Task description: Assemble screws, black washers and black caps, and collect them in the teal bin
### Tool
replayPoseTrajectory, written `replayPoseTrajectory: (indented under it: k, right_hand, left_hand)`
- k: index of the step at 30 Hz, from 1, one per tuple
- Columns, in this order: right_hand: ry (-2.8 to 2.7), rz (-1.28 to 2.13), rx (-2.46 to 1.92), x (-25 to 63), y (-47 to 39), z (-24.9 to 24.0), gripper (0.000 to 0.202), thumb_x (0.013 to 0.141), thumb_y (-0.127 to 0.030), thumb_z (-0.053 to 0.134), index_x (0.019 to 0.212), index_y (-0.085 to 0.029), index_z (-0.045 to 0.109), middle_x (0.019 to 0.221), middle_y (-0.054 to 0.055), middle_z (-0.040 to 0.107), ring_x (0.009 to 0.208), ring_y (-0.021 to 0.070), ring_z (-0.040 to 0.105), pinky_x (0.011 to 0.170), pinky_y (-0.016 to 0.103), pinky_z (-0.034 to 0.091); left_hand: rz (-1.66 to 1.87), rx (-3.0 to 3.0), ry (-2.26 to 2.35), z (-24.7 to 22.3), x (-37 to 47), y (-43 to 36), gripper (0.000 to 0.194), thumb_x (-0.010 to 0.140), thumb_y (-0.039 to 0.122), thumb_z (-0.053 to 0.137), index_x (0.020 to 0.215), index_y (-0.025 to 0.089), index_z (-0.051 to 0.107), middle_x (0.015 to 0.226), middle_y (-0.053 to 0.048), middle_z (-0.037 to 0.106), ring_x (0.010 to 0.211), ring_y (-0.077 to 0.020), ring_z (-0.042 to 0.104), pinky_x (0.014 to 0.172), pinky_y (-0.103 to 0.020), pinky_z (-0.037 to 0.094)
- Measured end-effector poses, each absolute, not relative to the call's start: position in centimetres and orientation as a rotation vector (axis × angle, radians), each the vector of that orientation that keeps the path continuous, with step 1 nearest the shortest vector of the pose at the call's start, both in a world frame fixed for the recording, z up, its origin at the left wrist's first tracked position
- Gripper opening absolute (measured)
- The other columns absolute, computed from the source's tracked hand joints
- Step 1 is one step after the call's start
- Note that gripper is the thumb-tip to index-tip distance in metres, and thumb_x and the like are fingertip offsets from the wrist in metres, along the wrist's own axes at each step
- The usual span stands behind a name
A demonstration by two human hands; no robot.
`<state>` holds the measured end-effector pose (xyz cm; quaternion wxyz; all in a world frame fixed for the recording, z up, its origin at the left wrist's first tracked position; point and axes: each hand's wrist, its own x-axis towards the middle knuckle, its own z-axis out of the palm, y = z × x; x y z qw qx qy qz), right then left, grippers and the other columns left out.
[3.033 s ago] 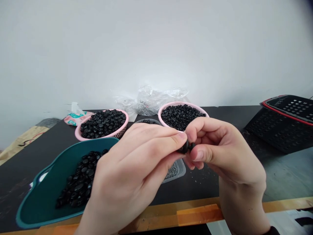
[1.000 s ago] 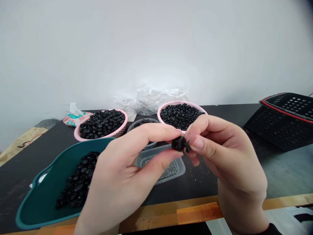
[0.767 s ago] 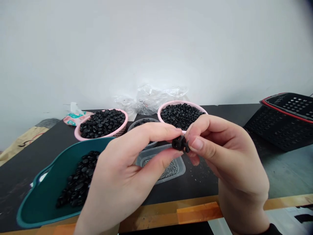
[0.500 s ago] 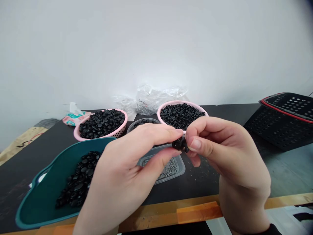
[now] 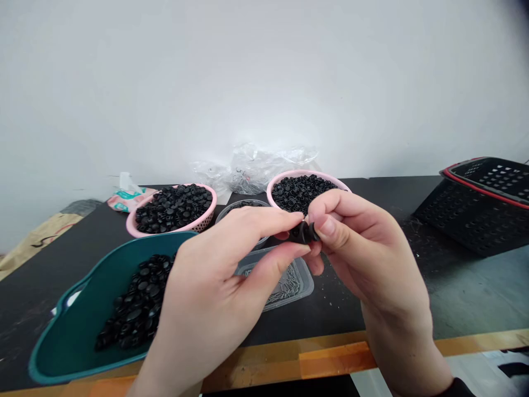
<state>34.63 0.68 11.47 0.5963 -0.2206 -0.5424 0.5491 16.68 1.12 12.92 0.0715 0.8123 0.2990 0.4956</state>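
Note:
Between thumb and fingers, my left hand (image 5: 219,270) pinches a small round black plastic part (image 5: 298,234). My right hand (image 5: 367,248) grips a black disc-shaped cap (image 5: 313,231) from the other side. The two black pieces meet end to end; how far they are joined I cannot tell. Both hands are above a clear plastic tub (image 5: 306,278) of small metal screws or pins (image 5: 287,286). To the left, a teal basket (image 5: 53,331) contains many black capped parts (image 5: 140,300), partly hidden by my left hand.
Behind stand a pink basket (image 5: 131,223) of black caps and another pink basket (image 5: 269,190) of small black parts. A round clear container (image 5: 221,214) sits between them. Plastic bags (image 5: 252,168) lean at the wall. A black basket (image 5: 471,215) stands right; orange tape (image 5: 336,361) lines the front edge.
My right hand has shifted slightly left and turned, and the black pieces are now more in line with each other. My left hand has barely moved.

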Motion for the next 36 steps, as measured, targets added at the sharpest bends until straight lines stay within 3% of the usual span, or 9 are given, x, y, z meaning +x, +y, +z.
replayPoseTrajectory:
  k: [5, 9, 12, 16, 22, 29, 32, 34, 36]
  right_hand:
    - [-1.324, 1.362, -0.441, 34.0, 0.7, 11.3, 0.021, 0.105, -0.035, 0.059, 0.092, -0.02, 0.065, 0.078, -0.002, 0.067, 0.065, 0.0084, 0.063, 0.062, 0.021, 0.052]
    - [-1.385, 1.333, -0.471, 33.5, 0.0, 11.3, 0.034, 0.108, -0.042, 0.05, 0.087, -0.02, 0.063, 0.075, 0.0, 0.065, 0.067, 0.0113, 0.061, 0.068, 0.025, 0.053]
    - [-1.393, 1.337, -0.498, 33.5, -0.5, 11.6, 0.035, 0.109, -0.043, 0.047, 0.09, -0.02, 0.064, 0.076, -0.001, 0.065, 0.069, 0.0116, 0.061, 0.068, 0.026, 0.053]
    - [-1.486, 1.349, -0.584, 34.0, -0.5, 12.1, 0.037, 0.11, -0.044, 0.046, 0.091, -0.018, 0.067, 0.083, 0.001, 0.067, 0.074, 0.012, 0.062, 0.072, 0.027, 0.055]
    - [-1.495, 1.354, -0.6, 34.2, -0.1, 12.0, 0.038, 0.109, -0.046, 0.046, 0.092, -0.018, 0.066, 0.082, 0.001, 0.066, 0.071, 0.0117, 0.062, 0.068, 0.026, 0.055]
    - [-1.416, 1.324, -0.507, 33.3, 0.0, 11.3, 0.033, 0.109, -0.045, 0.048, 0.092, -0.022, 0.064, 0.076, -0.002, 0.06, 0.064, 0.0095, 0.056, 0.061, 0.023, 0.049]
    - [-1.429, 1.158, -0.497, 32.9, 0.1, 10.9, 0.029, 0.109, -0.042, 0.048, 0.095, -0.023, 0.066, 0.077, -0.002, 0.058, 0.066, 0.0097, 0.055, 0.06, 0.022, 0.048]
    - [-1.495, 0.959, -0.53, 32.8, 0.1, 10.6, 0.029, 0.108, -0.043, 0.049, 0.097, -0.022, 0.065, 0.078, -0.002, 0.059, 0.066, 0.0103, 0.055, 0.062, 0.024, 0.048]
    - [-1.585, 0.734, -0.578, 32.8, 0.0, 10.4, 0.032, 0.108, -0.047, 0.049, 0.097, -0.021, 0.064, 0.079, -0.001, 0.06, 0.066, 0.0112, 0.054, 0.066, 0.026, 0.05]
  left_hand:
    - [1.496, 2.452, 0.878, 13.3, 16.6, 1.0, 0.029, 0.098, 0.009, 0.064, 0.113, 0.034, 0.065, 0.092, 0.016, 0.072, 0.097, -0.0034, 0.066, 0.091, -0.009, 0.052]
    - [1.544, 2.433, 0.864, 13.2, 16.4, 1.0, 0.029, 0.098, 0.011, 0.066, 0.113, 0.035, 0.069, 0.099, 0.01, 0.064, 0.097, -0.0059, 0.062, 0.087, -0.014, 0.053]
    - [1.533, 2.476, 0.871, 13.1, 16.3, 0.9, 0.031, 0.097, 0.01, 0.068, 0.115, 0.035, 0.07, 0.101, 0.009, 0.062, 0.089, -0.0055, 0.06, 0.085, -0.015, 0.052]
    - [1.496, 2.597, 0.906, 13.2, 16.1, 0.7, 0.033, 0.097, 0.008, 0.065, 0.119, 0.032, 0.068, 0.107, 0.009, 0.065, 0.099, -0.0064, 0.06, 0.088, -0.014, 0.05]
    - [1.476, 2.66, 0.927, 13.2, 16.1, 0.4, 0.021, 0.1, 0.012, 0.062, 0.112, 0.029, 0.066, 0.107, 0.008, 0.066, 0.098, -0.0079, 0.061, 0.095, -0.019, 0.048]
    - [1.541, 2.529, 1.063, 12.7, 16.8, 0.1, 0.021, 0.098, 0.013, 0.066, 0.11, 0.03, 0.067, 0.101, 0.009, 0.066, 0.096, -0.0051, 0.061, 0.094, -0.01, 0.048]
    - [1.565, 2.31, 0.972, 12.4, 17.2, 0.3, 0.024, 0.097, 0.031, 0.072, 0.12, 0.032, 0.067, 0.116, 0.009, 0.066, 0.112, -0.007, 0.062, 0.1, -0.01, 0.049]
    - [1.485, 2.152, 0.899, 12.2, 17.5, 0.4, 0.043, 0.093, 0.047, 0.074, 0.131, 0.03, 0.063, 0.133, 0.007, 0.066, 0.124, -0.0117, 0.062, 0.104, -0.013, 0.051]
    - [1.371, 2.045, 0.856, 12.1, 17.9, 0.3, 0.055, 0.091, 0.056, 0.072, 0.137, 0.028, 0.06, 0.137, 0.005, 0.069, 0.123, -0.0136, 0.067, 0.099, -0.013, 0.056]
